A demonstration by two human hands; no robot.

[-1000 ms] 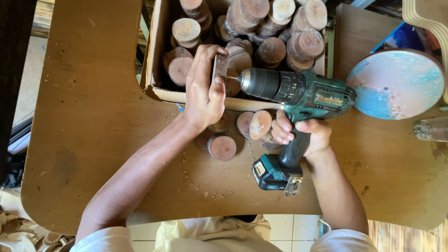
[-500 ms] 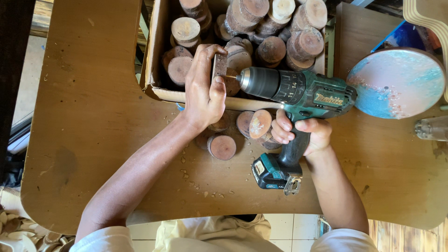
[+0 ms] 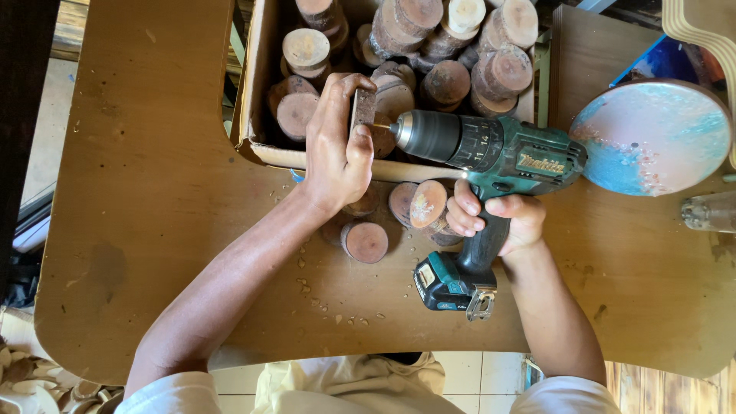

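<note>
My left hand (image 3: 337, 146) grips a small round wood slice (image 3: 363, 107) held on edge above the front rim of a cardboard box (image 3: 257, 92). My right hand (image 3: 498, 218) is wrapped around the handle of a teal and black cordless drill (image 3: 491, 157). The drill points left, and its thin bit touches the face of the slice. Under my hands, a few loose wood slices (image 3: 365, 241) lie on the brown wooden table (image 3: 153, 230).
The box is filled with several round log slices (image 3: 448, 80). A round blue and pink disc (image 3: 652, 138) rests at the right, with a glass jar (image 3: 709, 211) beside it. Small wood chips dot the table near its front edge.
</note>
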